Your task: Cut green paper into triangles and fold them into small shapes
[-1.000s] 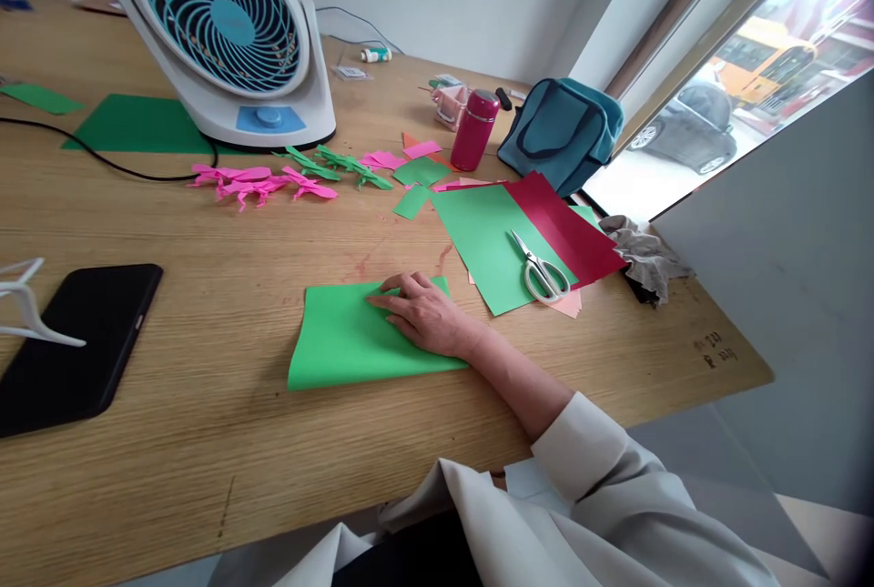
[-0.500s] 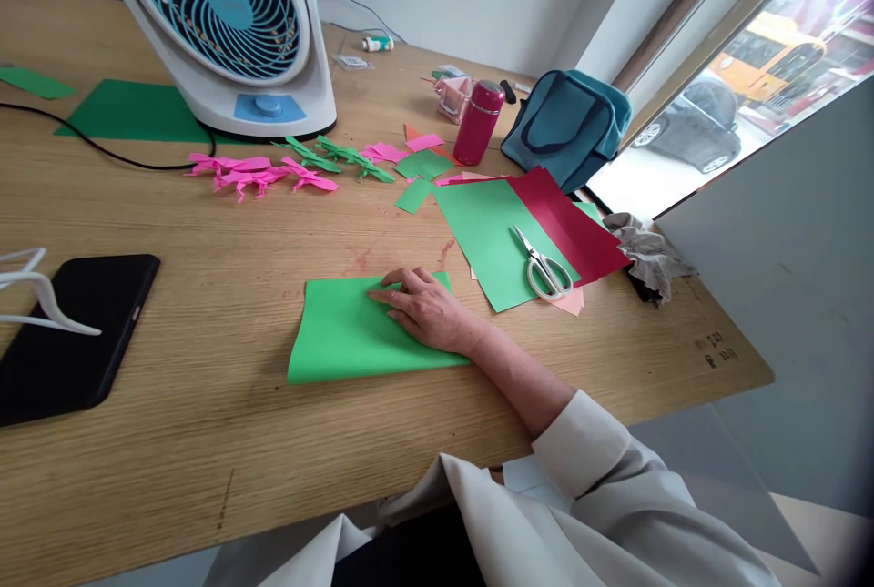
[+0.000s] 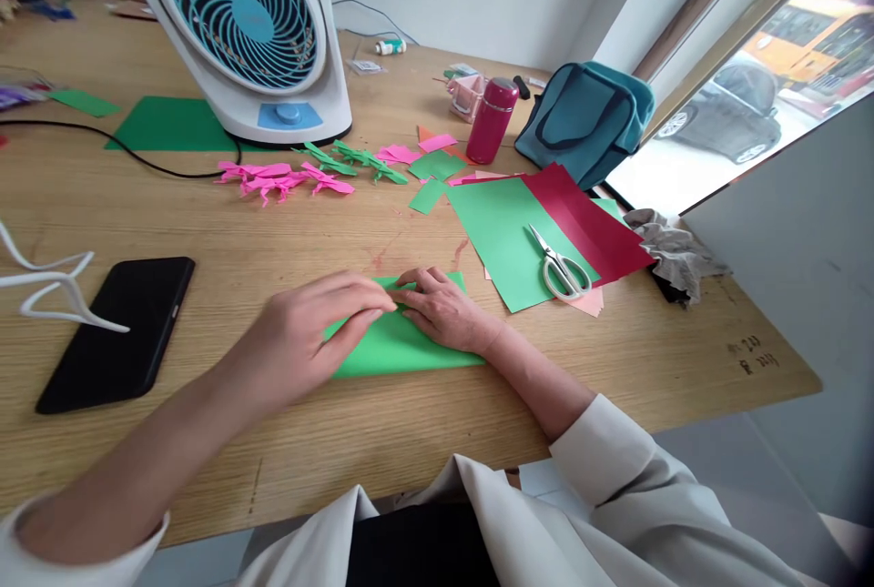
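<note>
A folded sheet of bright green paper [image 3: 402,346] lies on the table in front of me. My right hand [image 3: 442,307] rests flat on its right half, fingers stretched toward the left. My left hand [image 3: 328,328] is over the paper's left part, its fingers pressed together and the thumb near them, with nothing visible in them. Its fingertips meet or nearly meet those of my right hand. The left hand hides the left edge of the sheet. White-handled scissors [image 3: 561,270] lie on a larger light green sheet [image 3: 495,237] to the right.
Folded pink paper figures [image 3: 273,182] and green ones [image 3: 369,159] lie behind the sheet. A fan [image 3: 252,23] stands at the back left, a black phone [image 3: 123,332] at left. A pink flask [image 3: 492,121], teal bag [image 3: 587,123] and red paper [image 3: 591,227] are at right.
My left hand has come in from the left and now covers the left part of the green paper. The right hand stays on the paper. The view has shifted slightly left.
</note>
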Motion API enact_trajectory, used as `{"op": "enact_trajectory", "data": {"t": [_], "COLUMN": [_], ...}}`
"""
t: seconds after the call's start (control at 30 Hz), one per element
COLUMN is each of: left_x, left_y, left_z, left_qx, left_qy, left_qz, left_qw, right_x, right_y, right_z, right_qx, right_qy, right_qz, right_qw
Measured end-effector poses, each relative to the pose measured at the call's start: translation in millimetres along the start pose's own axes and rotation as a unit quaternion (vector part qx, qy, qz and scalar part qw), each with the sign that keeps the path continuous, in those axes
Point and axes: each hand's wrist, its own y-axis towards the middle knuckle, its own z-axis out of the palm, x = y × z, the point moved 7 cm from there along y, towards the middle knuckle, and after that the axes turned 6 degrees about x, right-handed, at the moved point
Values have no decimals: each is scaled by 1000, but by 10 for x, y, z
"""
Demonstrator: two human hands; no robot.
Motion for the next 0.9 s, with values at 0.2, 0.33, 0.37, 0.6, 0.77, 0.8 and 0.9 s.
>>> {"op": "enact_trajectory", "data": {"t": [0.2,0.33,0.37,0.6,0.77,0.8,0.9], "left_x": [512,584,572,513,501,505,529], "left_y": [366,322,300,199,128,113,74], "left_z": [488,564,577,684,746,760,812], "left_qx": [39,32,41,65,59,61,75], "left_qy": [-6,-5,-1,85,102,103,106], "left_qz": [14,9,15,108,133,128,107], "left_qw": [999,999,999,988,984,985,986], "right_x": [-10,-67,-86,-256,-294,-291,-282], "right_y": [-2,-12,-14,-29,-36,-35,-32], "right_z": [-12,-62,-71,-99,-93,-95,-102], "right_qx": [-1,-21,-22,-38,-52,-54,-54], "right_qy": [35,103,120,233,249,249,248], "right_qz": [11,29,30,34,42,42,42], "right_qw": [999,994,992,971,966,966,966]}}
